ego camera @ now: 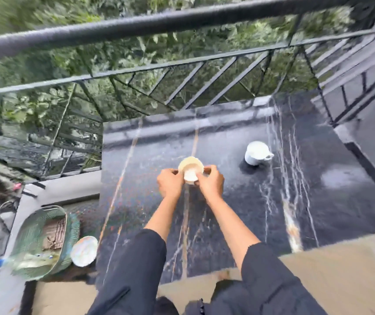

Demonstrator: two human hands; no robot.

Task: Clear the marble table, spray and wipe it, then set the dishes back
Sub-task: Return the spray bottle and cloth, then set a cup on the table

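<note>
We're clamping the cream bowl [190, 170] between left hand [170, 181] and right hand [211, 184], mid-worktop [227, 212], left of the white mug [257, 153]; we should be lowering it level, gently.

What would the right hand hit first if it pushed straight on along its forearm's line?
The small cream bowl it grips with the left hand. Past that, the right hand seems to face only bare dark marble table; the white mug sits off to the right. Depth is unclear.
</note>
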